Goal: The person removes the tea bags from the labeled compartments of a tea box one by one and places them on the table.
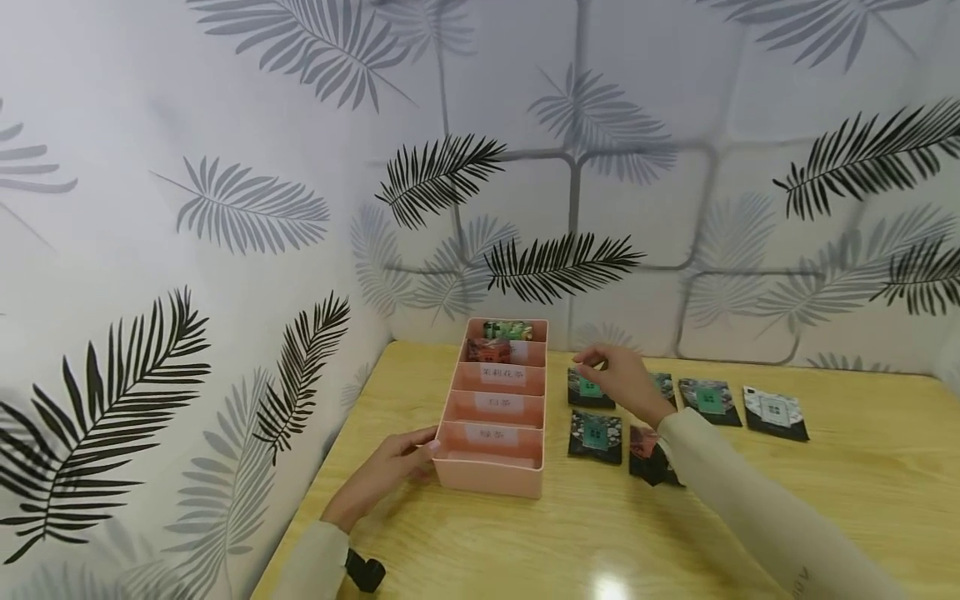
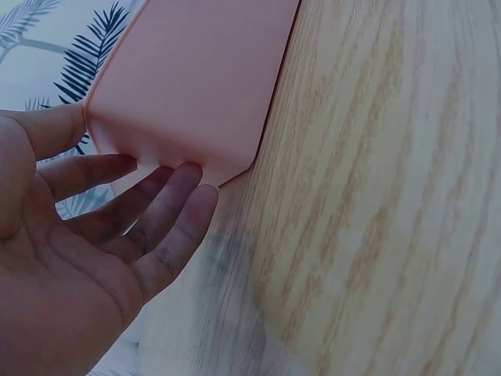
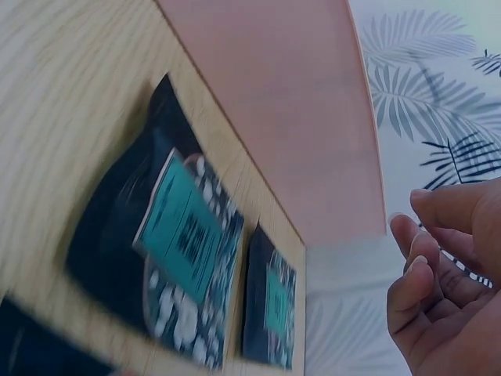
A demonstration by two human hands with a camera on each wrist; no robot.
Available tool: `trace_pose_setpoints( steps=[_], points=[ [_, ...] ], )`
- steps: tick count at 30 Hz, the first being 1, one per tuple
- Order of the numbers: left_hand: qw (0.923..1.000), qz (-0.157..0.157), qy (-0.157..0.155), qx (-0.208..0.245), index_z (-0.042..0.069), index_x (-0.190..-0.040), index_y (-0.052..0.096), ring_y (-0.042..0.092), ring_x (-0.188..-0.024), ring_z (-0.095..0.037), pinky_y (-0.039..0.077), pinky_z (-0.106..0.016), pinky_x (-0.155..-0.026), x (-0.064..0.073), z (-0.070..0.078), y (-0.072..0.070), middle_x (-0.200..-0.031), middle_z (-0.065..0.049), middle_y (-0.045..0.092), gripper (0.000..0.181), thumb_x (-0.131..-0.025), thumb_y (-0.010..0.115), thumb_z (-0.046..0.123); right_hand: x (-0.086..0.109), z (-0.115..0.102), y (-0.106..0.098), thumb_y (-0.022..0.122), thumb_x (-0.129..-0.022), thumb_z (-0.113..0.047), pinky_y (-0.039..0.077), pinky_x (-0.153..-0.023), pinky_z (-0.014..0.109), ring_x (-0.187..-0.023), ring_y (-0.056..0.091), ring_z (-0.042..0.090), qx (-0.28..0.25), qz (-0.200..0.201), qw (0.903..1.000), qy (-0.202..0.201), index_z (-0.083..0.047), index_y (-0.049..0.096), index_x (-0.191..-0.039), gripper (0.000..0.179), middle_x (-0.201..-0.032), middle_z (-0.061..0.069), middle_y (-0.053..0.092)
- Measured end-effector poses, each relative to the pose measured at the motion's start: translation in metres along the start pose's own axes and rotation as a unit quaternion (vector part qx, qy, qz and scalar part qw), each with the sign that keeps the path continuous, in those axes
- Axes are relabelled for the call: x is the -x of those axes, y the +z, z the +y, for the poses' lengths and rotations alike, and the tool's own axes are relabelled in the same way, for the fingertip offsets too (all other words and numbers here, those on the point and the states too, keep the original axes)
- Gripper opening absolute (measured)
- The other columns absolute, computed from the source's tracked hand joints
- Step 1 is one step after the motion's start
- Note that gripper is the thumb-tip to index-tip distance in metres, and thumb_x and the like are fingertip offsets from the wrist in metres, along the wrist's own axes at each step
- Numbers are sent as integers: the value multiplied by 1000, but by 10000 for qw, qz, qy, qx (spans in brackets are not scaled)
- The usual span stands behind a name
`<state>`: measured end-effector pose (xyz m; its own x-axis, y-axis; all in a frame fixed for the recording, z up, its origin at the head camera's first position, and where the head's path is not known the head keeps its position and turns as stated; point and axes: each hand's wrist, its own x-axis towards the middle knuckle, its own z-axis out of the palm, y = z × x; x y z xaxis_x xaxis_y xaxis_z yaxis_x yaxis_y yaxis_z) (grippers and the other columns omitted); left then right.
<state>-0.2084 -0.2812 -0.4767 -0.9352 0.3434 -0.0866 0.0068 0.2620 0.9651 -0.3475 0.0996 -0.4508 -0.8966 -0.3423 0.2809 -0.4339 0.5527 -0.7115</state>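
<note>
A pink divided storage box (image 1: 489, 477) stands lengthwise on the table, with handwritten labels on its dividers. At its near left corner my left hand (image 1: 390, 467) holds the box, thumb at the rim and fingertips against the outer wall (image 2: 188, 70). My right hand (image 1: 626, 379) hovers above the back row of dark tea sachets, fingers loosely bent with nothing between them. Below it lies a green-labelled sachet (image 1: 587, 388), partly hidden. In the right wrist view, the hand (image 3: 450, 290) is beside the box's far end, near two green-labelled sachets, the closer one (image 3: 184, 235) larger in view.
A green packet (image 1: 508, 331) sits in the farthest compartment, a red one (image 1: 489, 350) in the one before it. More sachets lie right of the box: a teal-labelled one (image 1: 595, 436), a red-and-black one (image 1: 651, 457) and a white-labelled one (image 1: 776, 412). Patterned walls (image 1: 240, 250) border the table.
</note>
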Motion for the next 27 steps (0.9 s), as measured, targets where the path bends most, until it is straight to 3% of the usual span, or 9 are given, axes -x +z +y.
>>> trace_pose_setpoints(
  steps=[9,20,27],
  points=[
    [10000,0,-1,-27,11,-148,37,59,-108,-24,48,-48,-91,-1,3,-3,-147,-13,40,57,-99,50,38,-28,-19,17,64,-93,-25,51,-63,34,-76,60,19,-20,-24,9999,-164,-13,69,-107,19,-96,1,67],
    [10000,31,10,33,10,-146,41,59,-108,-24,49,-49,-90,0,3,-1,-143,-13,45,54,-99,51,37,-52,-28,40,64,-93,-24,51,-71,40,-87,61,20,-111,-44,9999,-26,-8,70,-106,22,-100,5,68],
    [9999,-75,35,143,11,-147,39,60,-105,-26,47,-53,-91,0,2,-2,-143,-14,45,53,-100,50,33,-65,-35,50,62,-94,-20,52,-71,41,-88,62,20,96,18,9998,-190,-7,70,-106,19,-99,4,68]
  ],
)
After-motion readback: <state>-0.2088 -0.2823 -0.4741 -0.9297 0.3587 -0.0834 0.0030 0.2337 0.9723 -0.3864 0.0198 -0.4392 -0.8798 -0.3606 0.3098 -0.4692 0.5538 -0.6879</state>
